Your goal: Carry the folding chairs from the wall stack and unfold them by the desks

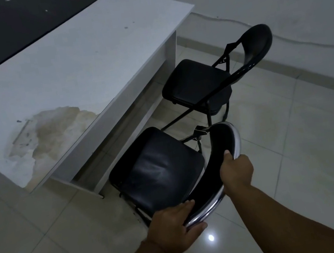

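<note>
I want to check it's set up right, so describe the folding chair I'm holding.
The near folding chair is unfolded, its padded black seat level and facing the white desk. The seat looks like glossy leatherette, slightly creased. A chromed metal tube edges its curved black backrest. The left hand grips that tube at the near end, the right hand farther along the curve. Its dark legs, mostly hidden, stand on the tiled floor.

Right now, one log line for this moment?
left hand: grips backrest of chrome-rimmed black folding chair | right hand: grips same backrest | second black folding chair: unfolded beside white desk
</note>
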